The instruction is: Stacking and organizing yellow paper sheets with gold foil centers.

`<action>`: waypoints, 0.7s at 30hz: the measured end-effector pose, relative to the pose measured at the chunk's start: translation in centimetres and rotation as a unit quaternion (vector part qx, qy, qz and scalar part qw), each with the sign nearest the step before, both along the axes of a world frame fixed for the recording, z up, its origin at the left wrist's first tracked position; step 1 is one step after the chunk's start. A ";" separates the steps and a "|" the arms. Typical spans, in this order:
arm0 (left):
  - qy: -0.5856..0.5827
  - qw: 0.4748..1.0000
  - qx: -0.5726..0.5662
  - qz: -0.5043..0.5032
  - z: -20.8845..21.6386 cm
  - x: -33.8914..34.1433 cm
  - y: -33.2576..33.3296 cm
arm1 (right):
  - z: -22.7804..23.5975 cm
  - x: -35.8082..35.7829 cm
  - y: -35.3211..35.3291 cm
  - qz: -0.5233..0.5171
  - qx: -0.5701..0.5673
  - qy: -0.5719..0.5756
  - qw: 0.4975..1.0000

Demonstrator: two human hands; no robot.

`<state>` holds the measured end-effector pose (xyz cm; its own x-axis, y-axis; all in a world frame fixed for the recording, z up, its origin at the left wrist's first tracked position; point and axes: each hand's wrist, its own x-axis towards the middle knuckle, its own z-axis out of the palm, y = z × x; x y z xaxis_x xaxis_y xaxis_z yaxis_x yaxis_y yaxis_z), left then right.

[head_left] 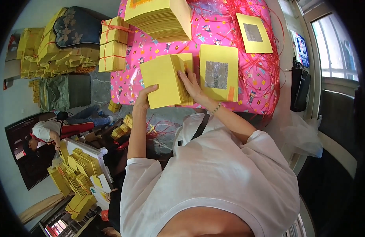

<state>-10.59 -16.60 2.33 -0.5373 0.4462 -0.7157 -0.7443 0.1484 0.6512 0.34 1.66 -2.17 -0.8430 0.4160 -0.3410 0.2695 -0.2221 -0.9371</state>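
Observation:
Both my hands grip a thick stack of yellow paper sheets (160,81) over the table's near edge. My left hand (145,96) has its thumb over the stack's lower left side. My right hand (191,86) presses its fingers along the stack's right edge. Partly hidden behind it lies more yellow paper (187,60). To the right sits another yellow stack (231,59) with a silvery-grey square on its top sheet. A taller yellow stack (158,19) stands farther back. One yellow sheet with a grey square (265,45) lies at the far right on red strings.
The table has a pink patterned cover (131,85). Red plastic strings (253,75) tangle along its right side. Tied yellow bundles (113,45) stand at its left, with a heap of bundles (64,57) beyond. Another person (50,130) sits by a table of yellow paper at lower left.

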 end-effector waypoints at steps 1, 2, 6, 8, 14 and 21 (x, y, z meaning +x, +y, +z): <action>-0.001 1.000 -0.001 -0.002 0.2 0.1 0.2 | -0.1 -0.1 0.1 -0.002 -0.001 -0.001 1.000; 0.000 1.000 0.008 0.000 0.5 0.2 0.4 | -0.2 -0.2 0.3 0.008 -0.016 -0.015 1.000; 0.007 0.999 0.025 0.020 -0.2 0.0 0.0 | -1.8 -1.0 0.0 -0.025 -0.063 -0.040 0.997; 0.007 0.999 0.036 0.030 -0.3 0.1 -0.4 | 0.1 -1.2 0.1 -0.016 -0.056 -0.070 0.996; -0.006 0.998 0.048 0.040 -0.4 -0.2 -0.8 | -1.8 -2.0 1.1 -0.001 -0.101 -0.054 0.993; -0.008 0.994 0.085 0.062 -1.1 0.2 -1.5 | 0.0 -1.6 0.1 -0.006 -0.153 -0.001 0.988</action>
<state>-10.40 -18.11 1.26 -0.5839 0.4933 -0.6447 -0.7610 -0.0560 0.6464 -1.29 1.80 -2.17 -0.8375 0.3026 -0.4551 0.2678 -0.4987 -0.8244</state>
